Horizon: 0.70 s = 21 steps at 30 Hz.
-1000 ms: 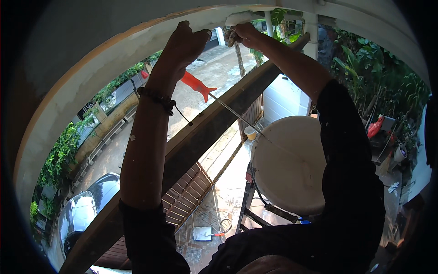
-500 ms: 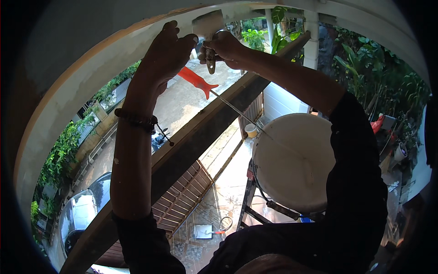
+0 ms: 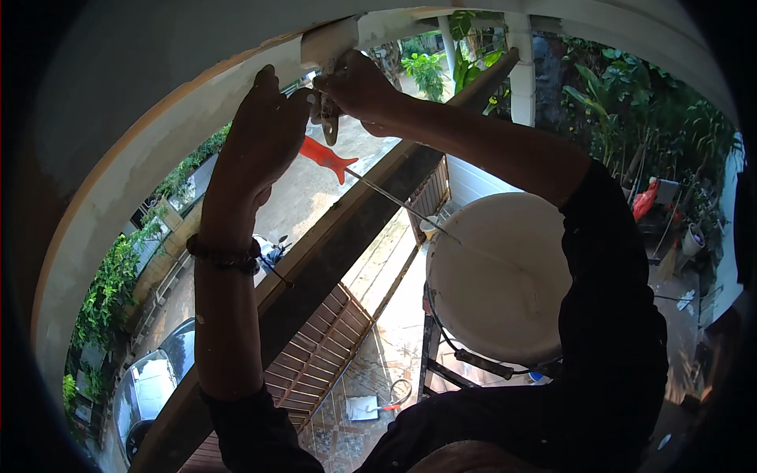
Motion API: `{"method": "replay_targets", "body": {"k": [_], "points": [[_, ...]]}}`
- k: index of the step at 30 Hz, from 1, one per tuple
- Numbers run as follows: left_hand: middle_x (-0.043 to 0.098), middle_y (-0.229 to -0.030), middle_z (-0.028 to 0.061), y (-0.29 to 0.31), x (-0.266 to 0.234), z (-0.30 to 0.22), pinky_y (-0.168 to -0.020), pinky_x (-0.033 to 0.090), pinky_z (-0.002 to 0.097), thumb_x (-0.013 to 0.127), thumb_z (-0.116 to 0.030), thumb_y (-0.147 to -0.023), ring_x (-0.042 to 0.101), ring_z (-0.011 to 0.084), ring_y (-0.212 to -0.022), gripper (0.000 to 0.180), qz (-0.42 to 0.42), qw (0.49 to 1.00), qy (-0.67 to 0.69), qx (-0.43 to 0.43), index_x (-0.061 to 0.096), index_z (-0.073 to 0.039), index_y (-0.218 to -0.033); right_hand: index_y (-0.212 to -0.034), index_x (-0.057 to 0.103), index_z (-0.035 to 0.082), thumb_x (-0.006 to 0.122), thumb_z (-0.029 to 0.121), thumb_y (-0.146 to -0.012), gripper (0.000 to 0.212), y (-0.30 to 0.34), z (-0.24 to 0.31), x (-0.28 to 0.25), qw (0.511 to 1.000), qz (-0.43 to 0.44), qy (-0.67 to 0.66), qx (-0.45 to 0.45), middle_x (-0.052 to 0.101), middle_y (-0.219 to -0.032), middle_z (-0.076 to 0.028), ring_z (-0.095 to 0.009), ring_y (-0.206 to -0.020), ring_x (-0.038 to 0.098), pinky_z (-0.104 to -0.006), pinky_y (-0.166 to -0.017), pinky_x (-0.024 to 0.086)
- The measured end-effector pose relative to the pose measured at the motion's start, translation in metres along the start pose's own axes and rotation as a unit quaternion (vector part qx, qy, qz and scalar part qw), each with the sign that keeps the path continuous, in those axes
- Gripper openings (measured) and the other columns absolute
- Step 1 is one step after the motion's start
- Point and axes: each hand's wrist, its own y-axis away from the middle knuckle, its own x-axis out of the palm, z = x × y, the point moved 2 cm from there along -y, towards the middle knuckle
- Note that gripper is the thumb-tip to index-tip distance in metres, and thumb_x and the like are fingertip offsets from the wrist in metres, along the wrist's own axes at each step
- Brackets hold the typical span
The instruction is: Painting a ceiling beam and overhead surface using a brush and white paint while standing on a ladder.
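My right hand (image 3: 355, 87) grips the handle of a wide-bladed putty knife (image 3: 330, 43), its fingers closed. The blade is up against the pale curved edge overhead (image 3: 236, 75). Close beside it, my left hand (image 3: 264, 130) is raised, with fingertips up near that edge and thumb near the knife's handle. From under the left palm comes an orange handle (image 3: 325, 158) with a fishtail end, which the hand appears to hold; its grip is mostly hidden. A thin metal rod (image 3: 398, 202) runs from that end toward a large whitish bucket (image 3: 497, 276).
A long wooden beam (image 3: 315, 252) crosses diagonally below my arms. The bucket rests by a dark ladder (image 3: 445, 374). Far below are a slatted gate (image 3: 319, 339), a tray (image 3: 362, 408) and a parked car (image 3: 154, 378). Plants (image 3: 611, 110) grow at right.
Both hands, the putty knife and the orange handle have shifted left and slightly down in view. The whole view has shifted a little too. The right hand keeps its grip on the knife.
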Motion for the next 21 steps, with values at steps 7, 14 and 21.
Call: {"method": "replay_targets", "body": {"k": [7, 14, 21], "points": [[0.053, -0.139, 0.0179, -0.001, -0.006, 0.004, -0.105, 0.041, 0.0354, 0.058, -0.022, -0.095, 0.053, 0.0247, -0.127, 0.066, -0.026, 0.999, -0.009, -0.021, 0.036, 0.005, -0.151, -0.112, 0.053, -0.009, 0.058, 0.003, -0.098, 0.019, -0.009, -0.029, -0.046, 0.992, -0.034, 0.021, 0.121, 0.065, -0.093, -0.019, -0.031, -0.078, 0.073, -0.0429, -0.070, 0.066], [0.060, -0.123, 0.0117, -0.031, -0.005, 0.013, -0.100, 0.041, 0.0315, 0.061, -0.026, -0.096, 0.057, 0.0190, -0.114, 0.065, 0.031, 0.998, -0.031, -0.036, 0.039, 0.009, -0.146, -0.104, 0.055, -0.010, 0.058, -0.003, -0.093, 0.013, -0.035, -0.014, -0.024, 0.998, 0.019, -0.029, 0.058, 0.065, -0.086, -0.021, -0.033, -0.070, 0.072, -0.0446, -0.063, 0.064], [0.055, -0.137, 0.0192, -0.012, 0.017, -0.002, -0.105, 0.040, 0.0349, 0.056, -0.023, -0.098, 0.056, 0.0246, -0.122, 0.065, 0.013, 1.000, 0.000, -0.028, 0.034, 0.010, -0.150, -0.116, 0.050, -0.010, 0.057, 0.005, -0.100, 0.023, -0.005, -0.043, -0.049, 0.989, 0.019, 0.012, 0.148, 0.066, -0.098, -0.021, -0.030, -0.079, 0.073, -0.0428, -0.071, 0.066]]}}
